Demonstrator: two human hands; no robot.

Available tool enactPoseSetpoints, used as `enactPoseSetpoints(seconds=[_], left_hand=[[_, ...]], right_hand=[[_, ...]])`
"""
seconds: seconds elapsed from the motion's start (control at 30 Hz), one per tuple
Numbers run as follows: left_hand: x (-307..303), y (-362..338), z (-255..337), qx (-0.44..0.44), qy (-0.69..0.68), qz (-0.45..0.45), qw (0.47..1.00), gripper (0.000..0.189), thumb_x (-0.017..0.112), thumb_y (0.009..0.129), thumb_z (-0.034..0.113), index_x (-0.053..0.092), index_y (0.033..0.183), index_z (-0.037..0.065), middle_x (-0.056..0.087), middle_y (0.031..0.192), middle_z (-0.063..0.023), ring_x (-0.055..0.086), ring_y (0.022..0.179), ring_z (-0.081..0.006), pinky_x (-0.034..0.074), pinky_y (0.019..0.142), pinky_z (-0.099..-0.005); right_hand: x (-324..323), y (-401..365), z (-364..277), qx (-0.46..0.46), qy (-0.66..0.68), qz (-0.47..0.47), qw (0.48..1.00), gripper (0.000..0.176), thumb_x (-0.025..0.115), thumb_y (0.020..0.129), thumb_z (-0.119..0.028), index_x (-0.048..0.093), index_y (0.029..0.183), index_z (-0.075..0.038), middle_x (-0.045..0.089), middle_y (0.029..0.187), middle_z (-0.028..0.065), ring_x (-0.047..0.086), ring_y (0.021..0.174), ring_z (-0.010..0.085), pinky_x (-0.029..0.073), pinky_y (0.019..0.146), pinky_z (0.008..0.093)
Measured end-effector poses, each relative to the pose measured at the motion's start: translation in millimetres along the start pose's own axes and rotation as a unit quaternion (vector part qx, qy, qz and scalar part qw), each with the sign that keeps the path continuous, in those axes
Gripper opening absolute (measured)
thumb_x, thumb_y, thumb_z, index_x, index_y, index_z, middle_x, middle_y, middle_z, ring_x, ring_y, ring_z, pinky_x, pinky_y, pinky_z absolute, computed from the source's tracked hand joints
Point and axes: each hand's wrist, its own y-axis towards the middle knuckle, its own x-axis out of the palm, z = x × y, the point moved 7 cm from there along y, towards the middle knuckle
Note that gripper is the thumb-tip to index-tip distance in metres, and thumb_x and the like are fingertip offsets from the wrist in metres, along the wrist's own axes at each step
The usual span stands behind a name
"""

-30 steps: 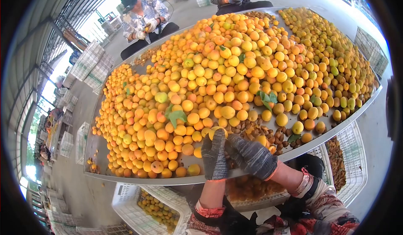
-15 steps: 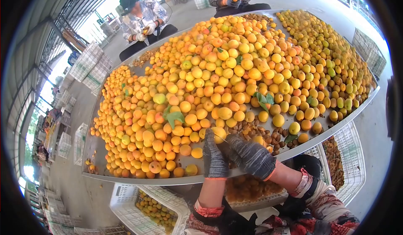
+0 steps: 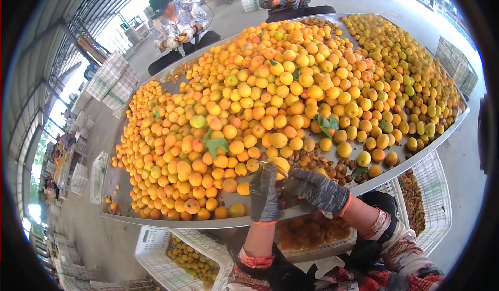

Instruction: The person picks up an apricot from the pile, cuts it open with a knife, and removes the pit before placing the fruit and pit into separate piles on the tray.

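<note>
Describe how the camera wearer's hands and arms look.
The left hand and right hand wear dark grey knit gloves with lighter streaks, edged in orange at the cuff. The patterned sleeves mix red, cream and black, stopping short of the gloves.

I counted one bench [image 3: 156,222], two gloved hands [image 3: 265,193] at its near side, two co-workers [image 3: 182,23] opposite and far too many apricots [image 3: 244,104] to number.

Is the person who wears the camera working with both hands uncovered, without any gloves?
No, the left hand, which holds an apricot, and the right hand both wear grey knitted gloves.
</note>
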Motion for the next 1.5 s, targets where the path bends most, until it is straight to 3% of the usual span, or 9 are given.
enactPoseSetpoints(seconds=[0.27,0.33,0.4,0.43,0.77,0.93,1.1,1.27,1.5], left_hand=[[-6.3,11.6,-29.4,-0.116,-0.226,0.003,0.967,0.034,0.041,0.092,0.028,0.05,0.113,0.002,0.056,0.104,-0.009,0.055,0.093,-0.0163,0.045,0.083,-0.0298],[6.2,-0.2,2.4,0.241,0.128,-0.11,0.956,0.03,0.042,0.091,0.02,0.055,0.108,0.0,0.058,0.103,-0.0146,0.056,0.092,-0.0245,0.043,0.084,-0.0336],[15.3,2.6,-21.5,0.032,-0.017,-0.177,0.984,0.027,0.04,0.09,0.013,0.055,0.108,0.0,0.058,0.102,-0.017,0.056,0.093,-0.0261,0.044,0.083,-0.0341],[17.9,-1.2,-21.8,-0.002,-0.043,-0.178,0.983,0.027,0.04,0.09,0.014,0.055,0.107,-0.001,0.059,0.101,-0.0168,0.056,0.093,-0.0261,0.044,0.083,-0.0338],[26.4,-6.0,-47.7,-0.077,-0.264,-0.16,0.948,0.036,0.046,0.086,0.025,0.054,0.105,-0.004,0.059,0.09,-0.0116,0.058,0.076,-0.0173,0.047,0.066,-0.0278],[22.3,-27.4,-7.2,-0.077,-0.184,-0.176,0.964,0.038,0.052,0.083,0.025,0.054,0.108,-0.003,0.06,0.087,-0.0078,0.056,0.072,-0.0118,0.047,0.06,-0.0248],[40.1,-51.3,3.0,0.103,0.129,-0.405,0.899,0.033,0.055,0.083,0.027,0.057,0.109,0.006,0.06,0.077,-0.0061,0.055,0.062,-0.0131,0.046,0.059,-0.0257],[40.0,-60.5,3.8,0.327,0.12,-0.432,0.832,0.038,0.055,0.084,0.026,0.052,0.118,0.01,0.061,0.085,-0.0094,0.059,0.071,-0.0181,0.046,0.066,-0.0268],[34.0,-34.5,22.9,0.114,-0.045,-0.204,0.971,0.039,0.057,0.083,0.008,0.046,0.119,-0.001,0.057,0.102,-0.0077,0.055,0.087,-0.0122,0.046,0.077,-0.0258]], right_hand=[[-41.8,-29.6,-22.7,0.041,-0.128,0.128,0.983,0.033,0.06,0.082,-0.011,0.053,0.113,-0.003,0.06,0.099,0.0047,0.057,0.085,0.0106,0.046,0.071,0.0248],[-52.1,-16.9,-21.9,-0.057,-0.162,0.118,0.978,0.035,0.061,0.081,-0.009,0.053,0.114,-0.004,0.06,0.101,0.0064,0.057,0.088,0.012,0.047,0.074,0.0261],[-30.7,-7.6,-45.9,-0.244,-0.261,0.06,0.932,0.037,0.065,0.079,-0.018,0.055,0.111,-0.004,0.061,0.089,0.0082,0.059,0.073,0.0154,0.047,0.063,0.0294],[-23.4,0.7,-27.4,-0.045,-0.018,0.014,0.999,0.045,0.067,0.078,-0.019,0.05,0.116,-0.003,0.06,0.094,0.0082,0.058,0.073,0.0119,0.048,0.061,0.0269],[-29.5,-10.5,31.0,0.081,0.2,0.095,0.972,0.034,0.065,0.076,-0.012,0.055,0.107,-0.004,0.058,0.092,0.006,0.056,0.076,0.0134,0.048,0.064,0.0267],[-50.1,-28.8,23.8,-0.24,-0.017,0.184,0.953,0.024,0.064,0.07,-0.001,0.055,0.091,-0.006,0.053,0.093,0.0047,0.052,0.088,0.0186,0.044,0.072,0.0315],[-49.3,-24.5,63.9,0.029,0.579,0.132,0.804,0.03,0.059,0.078,-0.007,0.05,0.106,-0.003,0.056,0.102,0.008,0.053,0.095,0.0165,0.045,0.08,0.0286],[-55.4,-20.5,53.3,0.073,0.134,0.15,0.977,0.024,0.064,0.074,-0.012,0.055,0.096,-0.006,0.053,0.101,0.0139,0.053,0.095,0.0248,0.043,0.079,0.0351],[-33.2,-26.1,17.2,-0.277,-0.257,0.182,0.908,0.03,0.062,0.076,-0.008,0.052,0.104,-0.007,0.054,0.101,0.0115,0.054,0.093,0.0235,0.045,0.077,0.0343]])
